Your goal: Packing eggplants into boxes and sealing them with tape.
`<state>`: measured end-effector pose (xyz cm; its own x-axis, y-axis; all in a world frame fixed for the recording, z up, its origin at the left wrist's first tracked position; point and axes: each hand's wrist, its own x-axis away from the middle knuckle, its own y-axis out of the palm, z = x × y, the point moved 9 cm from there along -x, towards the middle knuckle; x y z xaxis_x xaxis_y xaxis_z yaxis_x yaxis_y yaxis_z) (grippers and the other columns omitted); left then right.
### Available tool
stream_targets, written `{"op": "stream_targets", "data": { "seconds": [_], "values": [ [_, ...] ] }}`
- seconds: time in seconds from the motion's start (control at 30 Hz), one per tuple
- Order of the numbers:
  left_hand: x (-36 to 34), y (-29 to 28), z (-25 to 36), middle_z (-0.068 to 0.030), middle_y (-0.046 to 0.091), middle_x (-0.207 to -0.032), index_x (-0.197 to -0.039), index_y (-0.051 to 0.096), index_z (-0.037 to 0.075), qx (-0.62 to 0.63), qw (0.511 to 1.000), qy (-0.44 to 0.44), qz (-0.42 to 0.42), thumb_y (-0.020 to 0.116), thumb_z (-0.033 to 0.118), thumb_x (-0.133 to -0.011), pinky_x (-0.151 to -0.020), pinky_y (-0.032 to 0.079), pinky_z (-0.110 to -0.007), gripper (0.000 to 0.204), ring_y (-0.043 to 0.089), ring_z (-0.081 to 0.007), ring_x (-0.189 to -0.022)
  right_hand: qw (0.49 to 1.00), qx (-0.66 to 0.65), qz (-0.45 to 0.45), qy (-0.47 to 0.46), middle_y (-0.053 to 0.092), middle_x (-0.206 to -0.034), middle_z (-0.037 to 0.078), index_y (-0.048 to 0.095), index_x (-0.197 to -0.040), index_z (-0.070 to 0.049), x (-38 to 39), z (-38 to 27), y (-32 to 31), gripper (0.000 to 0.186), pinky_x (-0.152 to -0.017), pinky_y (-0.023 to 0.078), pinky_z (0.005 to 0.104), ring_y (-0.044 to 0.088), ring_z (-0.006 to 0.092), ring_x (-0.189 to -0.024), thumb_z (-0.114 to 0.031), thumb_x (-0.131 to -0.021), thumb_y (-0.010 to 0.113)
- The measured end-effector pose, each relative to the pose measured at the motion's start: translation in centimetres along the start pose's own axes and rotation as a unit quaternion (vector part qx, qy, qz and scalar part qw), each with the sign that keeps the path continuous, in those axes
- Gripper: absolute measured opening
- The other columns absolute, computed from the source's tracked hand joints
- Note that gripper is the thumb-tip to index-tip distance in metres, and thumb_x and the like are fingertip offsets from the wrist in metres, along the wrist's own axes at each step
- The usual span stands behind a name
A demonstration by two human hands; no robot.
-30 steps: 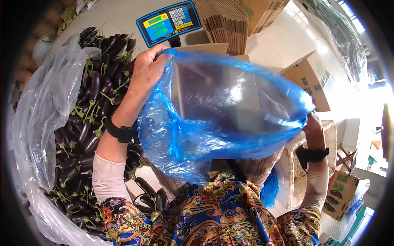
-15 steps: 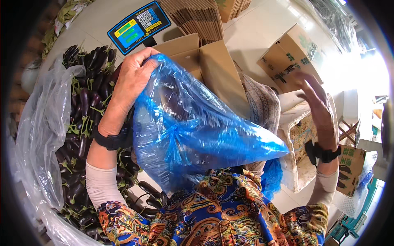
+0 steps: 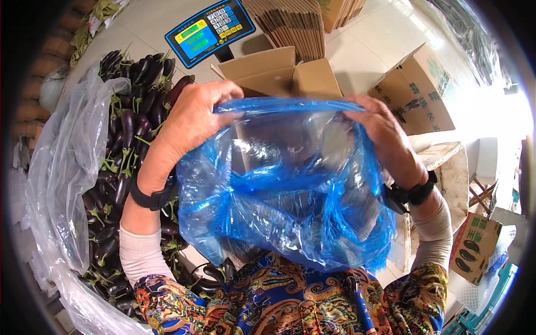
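Note:
A thin, see-through blue plastic bag (image 3: 285, 184) is stretched between my two hands in front of my body. Its rim runs taut from side to side, and two gathered knots show lower down on it. My left hand (image 3: 204, 111) pinches the rim at the left corner. At the right corner my right hand (image 3: 385, 131) grips the same rim, fingers curled over it. Just beyond the bag is an open cardboard box (image 3: 262, 78) with its flaps up. The box's lower part is hidden behind my hands and the bag.
A heap of eggplants (image 3: 125, 134) fills the left side, partly under clear plastic sheeting (image 3: 61, 167). Behind the box stand a scale display (image 3: 209, 33) and a stack of folded cardboard (image 3: 290, 33). Closed cartons (image 3: 413, 95) and a worn pale foam box (image 3: 449, 167) are at the right.
My right hand has come in from the right and taken hold of the bag's rim. The bag, earlier hanging slanted from my left hand, is now spread wide between both hands.

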<state>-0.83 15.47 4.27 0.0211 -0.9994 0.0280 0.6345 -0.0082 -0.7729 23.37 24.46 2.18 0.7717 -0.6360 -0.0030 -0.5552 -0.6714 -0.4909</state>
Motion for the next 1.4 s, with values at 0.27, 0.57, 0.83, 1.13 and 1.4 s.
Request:
{"op": "stream_targets", "data": {
  "seconds": [0.27, 0.57, 0.83, 1.13, 1.4],
  "values": [
    [1.6, -2.1, -14.1, -0.0077, 0.067, -0.092, -0.1, 0.063, 0.0, 0.261, 0.95, -0.149, 0.086, 0.051, -0.009, -0.076, -0.077, 0.051, -0.028, 0.029, 0.065, -0.0178, -0.084, 0.946, -0.262, 0.064, 0.178, 0.059, -0.079, -0.003, 0.063, -0.108, 0.0, -3.8, 6.4, -3.1, 0.022, -0.063, 0.045, 0.0161, 0.053, 0.0034, -0.067, -0.014, -0.092, 0.057],
    [-1.5, -3.5, -20.2, 0.0003, 0.065, -0.083, -0.106, 0.066, 0.005, 0.388, 0.893, -0.166, 0.157, 0.057, 0.018, -0.094, -0.063, 0.047, -0.02, 0.02, 0.059, -0.0075, -0.071, 0.931, -0.325, 0.089, 0.137, 0.054, -0.074, -0.005, 0.066, -0.098, -0.007, -9.7, 9.9, -4.7, 0.02, -0.056, 0.037, 0.017, 0.045, 0.0021, -0.062, -0.023, -0.096, 0.055],
    [-6.3, 1.2, -29.1, -0.002, 0.066, -0.083, -0.105, 0.068, 0.007, 0.265, 0.937, -0.13, 0.186, 0.053, 0.031, -0.095, -0.067, 0.045, -0.024, 0.03, 0.058, -0.0106, -0.074, 0.976, -0.094, 0.063, 0.184, 0.052, -0.068, -0.002, 0.065, -0.095, -0.004, -14.4, 18.9, -3.4, 0.024, -0.053, 0.039, 0.0225, 0.045, 0.0068, -0.058, -0.026, -0.095, 0.056],
    [4.7, 12.3, -35.8, -0.0028, 0.067, -0.089, -0.107, 0.067, 0.007, 0.312, 0.904, -0.256, 0.141, 0.056, 0.022, -0.092, -0.067, 0.048, -0.028, 0.023, 0.061, -0.015, -0.075, 0.977, 0.105, -0.105, 0.155, 0.062, -0.07, 0.007, 0.065, -0.091, 0.0, -9.6, 23.7, -3.9, 0.019, -0.06, 0.047, 0.0316, 0.058, 0.0162, -0.061, -0.015, -0.086, 0.057],
    [15.6, 10.3, -34.7, -0.0026, 0.067, -0.093, -0.107, 0.066, 0.007, 0.324, 0.845, -0.367, 0.215, 0.058, 0.015, -0.09, -0.066, 0.05, -0.031, 0.02, 0.063, -0.0179, -0.074, 0.924, 0.056, -0.111, 0.362, 0.067, -0.078, 0.002, 0.068, -0.096, -0.005, -0.1, 29.1, -8.5, 0.019, -0.055, 0.051, 0.0287, 0.062, 0.0125, -0.064, -0.02, -0.083, 0.068]
  ]
}}
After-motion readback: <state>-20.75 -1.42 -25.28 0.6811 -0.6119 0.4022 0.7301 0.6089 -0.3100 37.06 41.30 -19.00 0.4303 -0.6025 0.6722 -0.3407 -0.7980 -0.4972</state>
